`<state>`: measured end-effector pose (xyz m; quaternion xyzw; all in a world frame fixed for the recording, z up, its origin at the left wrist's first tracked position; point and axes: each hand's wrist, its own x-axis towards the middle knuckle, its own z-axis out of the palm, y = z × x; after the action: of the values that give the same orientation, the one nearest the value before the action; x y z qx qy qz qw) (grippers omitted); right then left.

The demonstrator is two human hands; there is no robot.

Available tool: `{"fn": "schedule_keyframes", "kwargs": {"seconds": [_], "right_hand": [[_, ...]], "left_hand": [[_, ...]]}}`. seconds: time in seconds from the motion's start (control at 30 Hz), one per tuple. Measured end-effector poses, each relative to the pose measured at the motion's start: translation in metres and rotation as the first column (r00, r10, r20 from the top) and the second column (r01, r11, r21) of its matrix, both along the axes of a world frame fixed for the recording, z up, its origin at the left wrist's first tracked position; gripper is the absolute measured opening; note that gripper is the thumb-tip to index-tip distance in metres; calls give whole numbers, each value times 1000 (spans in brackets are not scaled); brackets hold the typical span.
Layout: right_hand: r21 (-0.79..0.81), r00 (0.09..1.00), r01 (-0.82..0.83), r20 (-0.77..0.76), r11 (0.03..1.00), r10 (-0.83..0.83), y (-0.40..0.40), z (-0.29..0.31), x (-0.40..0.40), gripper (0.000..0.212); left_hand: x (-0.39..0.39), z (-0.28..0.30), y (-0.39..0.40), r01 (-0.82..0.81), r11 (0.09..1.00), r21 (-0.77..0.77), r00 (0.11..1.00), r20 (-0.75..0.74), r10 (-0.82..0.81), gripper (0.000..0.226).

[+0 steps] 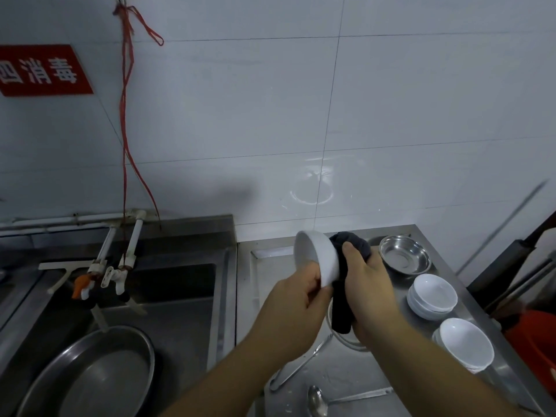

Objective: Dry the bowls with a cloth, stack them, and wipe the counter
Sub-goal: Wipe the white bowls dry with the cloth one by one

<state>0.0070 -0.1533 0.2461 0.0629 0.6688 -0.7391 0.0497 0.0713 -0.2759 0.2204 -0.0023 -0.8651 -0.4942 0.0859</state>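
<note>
The left hand (296, 291) pinches the lower rim of a white bowl (316, 255), thumb and fingers curled round the edge, and holds it tipped on its side above the steel counter (355, 374), its mouth turned toward the sink (168, 296). The right hand (368, 284) is curled round a dark cloth (341, 302) and presses it against the bowl's outer base; the loose end of the cloth hangs down below the bowl. So the bowl sits between the two hands — the left at its rim, the right at its back — and its open side faces away from the cloth. By my reading the outside is being dried, and the inside calls for the cloth to come round to the mouth, or the bowl to be turned toward it.

On the far side of the bowl from the sink, a short stack of white bowls (433, 293) stands near the counter's edge, and a second stack (464, 344) stands closer to the person. The right hand is the nearer to both, which would suit it for stacking. Beyond the bowl, by the wall, sits a steel dish (404, 257). Below the bowl a ladle (319, 401) and another long utensil (301, 367) lie flat on the counter — things a wipe would have to go round. A big steel basin (90, 374) rests in the sink.
</note>
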Motion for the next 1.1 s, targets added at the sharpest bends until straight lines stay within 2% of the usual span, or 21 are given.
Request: {"fn": "schedule_keyframes", "kwargs": {"seconds": [0.07,0.17,0.27,0.37,0.47,0.57,0.67,0.73,0.8,0.87,0.93,1.0,1.07,1.1], "right_hand": [[-34,1000,2,12,999,-1,3,-3,0,35],[-72,998,42,57,997,-38,11,-6,-1,13],[-121,994,53,99,991,-41,17,-11,-1,14],[-112,999,-36,8,993,37,23,-20,1,20],[-47,999,-37,-19,998,36,33,-27,2,20],[-93,998,7,65,996,-1,45,-37,0,12],[-169,990,25,138,985,-1,55,-45,-2,12],[-203,984,62,175,977,-26,64,-51,-4,5],[-224,973,129,218,966,-79,75,-55,-6,16],[-239,956,178,273,954,-110,88,-60,-9,26],[-248,948,192,299,949,-114,101,-65,-11,28],[-237,944,191,310,953,-112,115,-72,-12,21],[-227,947,175,303,958,-101,130,-80,-15,10],[-217,950,173,293,961,-105,139,-85,-16,7]], "left_hand": [[0,-1,0,-3,996,-84,1000,-14,2,14],[-1,0,-2,10,970,-245,1000,-10,-13,14],[-3,3,-1,75,907,-414,996,-3,-84,13],[-4,6,8,174,832,-526,982,30,-186,17],[-8,3,17,217,759,-613,972,61,-229,26],[-13,-4,23,189,731,-656,971,16,-237,22],[-18,-16,26,81,699,-711,979,-75,-189,44],[-25,-25,23,-20,768,-640,991,-113,-68,40],[-33,-36,18,-99,860,-501,995,-79,69,34],[-39,-46,16,-84,945,-317,989,90,119,37],[-44,-54,23,-24,997,-69,954,295,43,36],[-49,-61,37,-98,960,262,910,415,-20,28],[-54,-66,54,-246,802,544,866,496,-71,26],[-57,-70,61,-287,743,605,858,508,-82,26]]}}
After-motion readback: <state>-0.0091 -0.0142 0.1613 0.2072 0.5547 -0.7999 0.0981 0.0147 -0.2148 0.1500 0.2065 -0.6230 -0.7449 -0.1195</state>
